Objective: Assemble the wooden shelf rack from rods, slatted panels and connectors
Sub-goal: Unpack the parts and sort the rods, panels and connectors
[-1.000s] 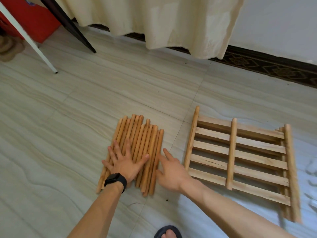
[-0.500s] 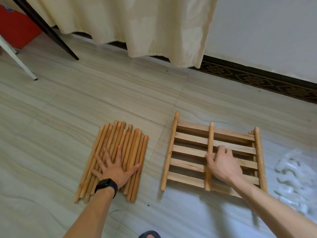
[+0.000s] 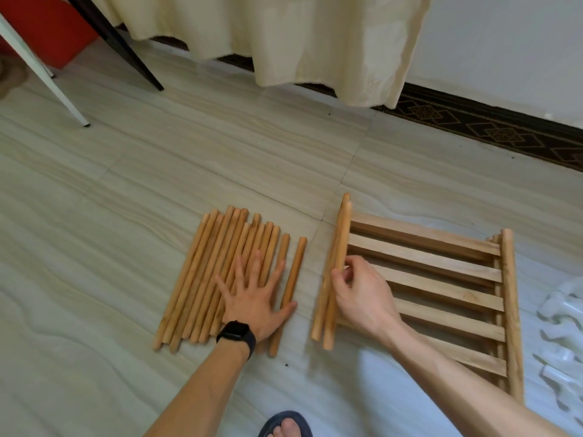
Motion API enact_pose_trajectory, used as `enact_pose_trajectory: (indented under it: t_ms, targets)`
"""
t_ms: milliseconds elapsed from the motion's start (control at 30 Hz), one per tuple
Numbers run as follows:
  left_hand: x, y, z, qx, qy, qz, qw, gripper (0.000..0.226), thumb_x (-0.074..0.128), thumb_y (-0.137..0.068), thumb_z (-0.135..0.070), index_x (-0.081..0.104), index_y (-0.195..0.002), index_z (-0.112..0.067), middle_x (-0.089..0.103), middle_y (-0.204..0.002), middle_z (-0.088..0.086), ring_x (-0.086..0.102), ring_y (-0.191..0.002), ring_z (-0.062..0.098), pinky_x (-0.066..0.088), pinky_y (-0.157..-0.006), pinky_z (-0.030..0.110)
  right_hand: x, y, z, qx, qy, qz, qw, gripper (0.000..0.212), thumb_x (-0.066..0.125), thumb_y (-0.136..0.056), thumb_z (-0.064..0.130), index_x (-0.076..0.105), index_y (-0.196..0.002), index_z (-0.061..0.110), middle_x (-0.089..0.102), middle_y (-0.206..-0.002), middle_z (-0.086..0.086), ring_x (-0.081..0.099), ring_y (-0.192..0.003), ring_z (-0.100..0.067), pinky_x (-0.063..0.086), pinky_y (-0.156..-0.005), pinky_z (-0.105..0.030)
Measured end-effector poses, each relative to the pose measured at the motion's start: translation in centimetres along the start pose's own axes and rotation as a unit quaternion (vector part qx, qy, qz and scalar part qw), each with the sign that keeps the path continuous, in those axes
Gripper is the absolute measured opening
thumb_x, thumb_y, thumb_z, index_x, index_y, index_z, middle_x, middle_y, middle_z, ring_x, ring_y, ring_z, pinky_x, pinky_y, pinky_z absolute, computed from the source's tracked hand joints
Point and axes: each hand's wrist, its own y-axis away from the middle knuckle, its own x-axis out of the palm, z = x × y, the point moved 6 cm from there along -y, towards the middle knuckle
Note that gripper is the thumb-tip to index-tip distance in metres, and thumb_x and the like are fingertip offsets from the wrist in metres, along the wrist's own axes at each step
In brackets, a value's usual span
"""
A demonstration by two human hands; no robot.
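Head view, tiled floor [image 3: 132,197]. Wooden rods [image 3: 217,279]: a row lying side by side near the middle of the floor, one rod [image 3: 291,285] slightly apart at the row's right edge. Left hand [image 3: 255,298]: flat and spread, palm down on the rods, grasping nothing; black smartwatch [image 3: 236,334] on the wrist. Slatted panels [image 3: 435,279]: stacked just right of the rods; top panel's left side rail [image 3: 338,263] lifted off the stack. Right hand [image 3: 362,294]: fingers and thumb pinched on that rail at mid-length. White plastic connectors [image 3: 561,342]: heaped at the floor's right edge, blurred. Cream curtain [image 3: 299,42]: hanging at the far edge. Dark sandal [image 3: 287,424] with toes: near edge.
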Motion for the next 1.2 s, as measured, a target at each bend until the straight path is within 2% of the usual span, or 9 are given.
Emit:
enact_pose_trajectory:
  t_ms: [100, 267, 433, 600, 767, 933, 1000, 1100, 1200]
  targets:
    - [0.4, -0.5, 1.9, -0.062, 0.042, 0.013, 0.997, 0.081, 0.014, -0.083, -0.088, -0.034, -0.140, -0.056, -0.037, -0.159, -0.004, -0.037, -0.143, 0.038, -0.014, -0.108, 0.076, 2.0, 0.1, 2.0, -0.007, 0.016, 0.042, 0.999, 0.029, 0.047, -0.102, 0.035, 0.051, -0.126, 0.020, 0.064, -0.108, 0.001, 0.062, -0.101, -0.022, 0.050, -0.086, -0.037]
    - [0.2, 0.0, 4.2, -0.073, 0.075, 0.028, 0.994, 0.082, 0.012, -0.081, -0.088, -0.030, -0.144, -0.056, -0.042, -0.154, -0.013, -0.038, -0.144, 0.031, -0.014, -0.111, 0.074, 7.1, -0.8, 3.7, 0.010, 0.053, 0.107, 0.993, 0.035, 0.046, -0.101, 0.025, 0.043, -0.133, 0.013, 0.064, -0.113, -0.010, 0.064, -0.100, -0.031, 0.055, -0.083, -0.042]
    - [0.8, 0.2, 4.8, -0.080, 0.082, 0.019, 0.993, 0.078, 0.011, -0.087, -0.082, -0.032, -0.144, -0.051, -0.043, -0.154, -0.013, -0.040, -0.143, 0.030, -0.016, -0.110, 0.073, 11.7, -1.4, 3.9, 0.045, 0.060, 0.198, 0.977, 0.074, 0.052, -0.096, 0.022, 0.010, -0.157, 0.012, 0.045, -0.140, -0.018, 0.057, -0.119, -0.037, 0.051, -0.097, -0.043]
    - [1.2, 0.1, 5.0, -0.079, 0.079, 0.008, 0.994, 0.080, 0.012, -0.087, -0.083, -0.038, -0.139, -0.051, -0.049, -0.149, -0.014, -0.040, -0.142, 0.031, -0.016, -0.110, 0.073, 13.7, -0.8, 3.4, 0.022, 0.086, 0.227, 0.970, 0.060, 0.050, -0.097, 0.032, 0.033, -0.151, 0.012, 0.038, -0.148, -0.012, 0.051, -0.126, -0.035, 0.046, -0.107, -0.043]
    - [1.4, 0.0, 5.2, -0.077, 0.077, 0.012, 0.994, 0.090, 0.007, -0.077, -0.092, -0.036, -0.143, -0.048, -0.048, -0.151, -0.012, -0.041, -0.142, 0.032, -0.014, -0.110, 0.074, 13.6, -1.3, 3.7, 0.025, 0.028, 0.253, 0.967, 0.066, 0.052, -0.094, 0.025, 0.030, -0.154, 0.013, 0.039, -0.153, -0.005, 0.045, -0.136, -0.029, 0.039, -0.114, -0.039]
    - [1.0, 0.3, 5.0, -0.068, 0.062, 0.020, 0.996, 0.113, -0.017, -0.049, -0.101, -0.036, -0.146, -0.044, -0.047, -0.153, -0.006, -0.040, -0.142, 0.035, -0.015, -0.110, 0.074, 13.5, -1.2, 3.6, 0.030, 0.033, 0.274, 0.961, 0.062, 0.047, -0.096, 0.017, 0.029, -0.155, 0.011, 0.038, -0.153, -0.005, 0.041, -0.139, -0.028, 0.037, -0.116, -0.038]
    - [0.7, 0.4, 4.9, -0.065, 0.064, 0.012, 0.996, 0.110, -0.009, -0.055, -0.101, -0.032, -0.148, -0.045, -0.043, -0.156, -0.004, -0.037, -0.144, 0.034, -0.015, -0.109, 0.073, 13.5, -1.3, 3.5, 0.024, 0.033, 0.277, 0.960, 0.063, 0.046, -0.096, 0.017, 0.028, -0.155, 0.011, 0.035, -0.157, -0.004, 0.038, -0.142, -0.027, 0.034, -0.117, -0.037]
    - [0.7, 0.7, 5.4, -0.063, 0.066, 0.007, 0.996, 0.096, 0.014, -0.073, -0.095, -0.029, -0.147, -0.051, -0.042, -0.157, -0.005, -0.036, -0.145, 0.033, -0.012, -0.111, 0.074, 13.3, -1.1, 3.6, 0.010, 0.041, 0.292, 0.956, 0.068, 0.046, -0.098, 0.019, 0.018, -0.160, 0.014, 0.016, -0.167, -0.002, 0.025, -0.151, -0.026, 0.024, -0.122, -0.033]
    - [0.9, 0.9, 6.2, -0.067, 0.064, 0.006, 0.996, 0.093, 0.016, -0.075, -0.093, -0.030, -0.145, -0.053, -0.041, -0.156, -0.006, -0.035, -0.145, 0.032, -0.011, -0.113, 0.072, 13.1, -0.8, 4.0, -0.007, 0.036, 0.300, 0.953, 0.067, 0.046, -0.099, 0.017, 0.016, -0.160, 0.015, 0.014, -0.167, 0.000, 0.024, -0.150, -0.026, 0.022, -0.121, -0.030]
